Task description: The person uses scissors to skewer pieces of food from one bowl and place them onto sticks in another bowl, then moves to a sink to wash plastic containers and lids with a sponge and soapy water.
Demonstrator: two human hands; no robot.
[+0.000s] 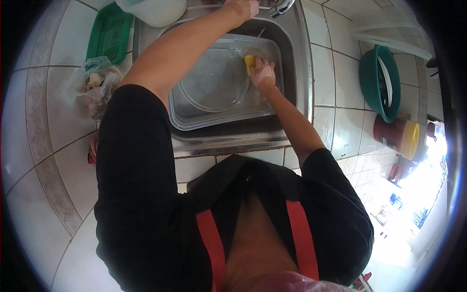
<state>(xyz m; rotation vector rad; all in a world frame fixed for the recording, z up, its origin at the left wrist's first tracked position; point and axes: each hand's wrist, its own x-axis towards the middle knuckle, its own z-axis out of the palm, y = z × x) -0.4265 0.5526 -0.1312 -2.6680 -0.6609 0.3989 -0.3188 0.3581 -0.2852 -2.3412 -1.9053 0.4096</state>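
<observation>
A large clear plastic container lies tilted in the stainless steel sink, with wet suds on its surface. Near the container's upper right corner, my right hand grips a yellow sponge and presses it to the plastic. My left hand reaches across the sink to its far rim, beside the chrome faucet. The picture's edge cuts off part of the left hand, so its fingers and anything in them cannot be made out. A round outline shows in the container's base.
At the upper left stand a white plastic tub and a green perforated basket, with a clear bag of scraps below them. Right of the sink, a green basin holds dishes, next to a brown container with a yellow lid.
</observation>
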